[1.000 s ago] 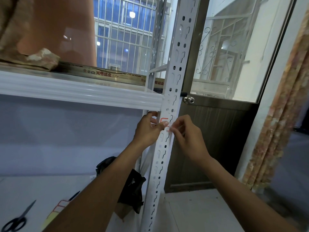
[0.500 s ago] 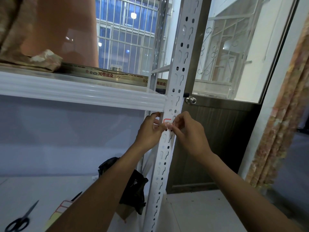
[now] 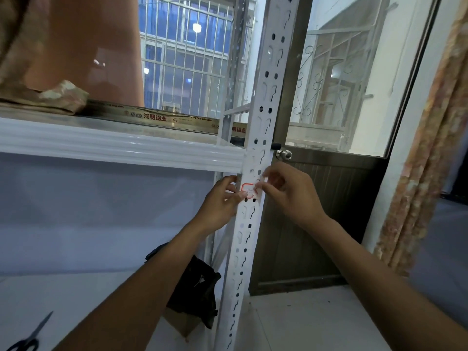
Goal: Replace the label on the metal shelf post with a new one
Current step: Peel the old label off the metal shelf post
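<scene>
my left hand (image 3: pixel 222 198) grips the post (image 3: pixel 263 97) by the label (image 3: pixel 248 189), right hand (image 3: pixel 291 192) pinches its edge; peeling, i judge: pull slowly.

One white perforated metal shelf post (image 3: pixel 255 138); on it, one small red-bordered white label (image 3: pixel 247 188). One left hand (image 3: pixel 219 201), one right hand (image 3: pixel 291 192). Left of the post, one pair of black scissors (image 3: pixel 26 339), one crumpled black cloth (image 3: pixel 198 285).

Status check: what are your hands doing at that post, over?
Left hand grips post, thumb by label. Right hand pinches label's right edge. Nothing in the way.
</scene>
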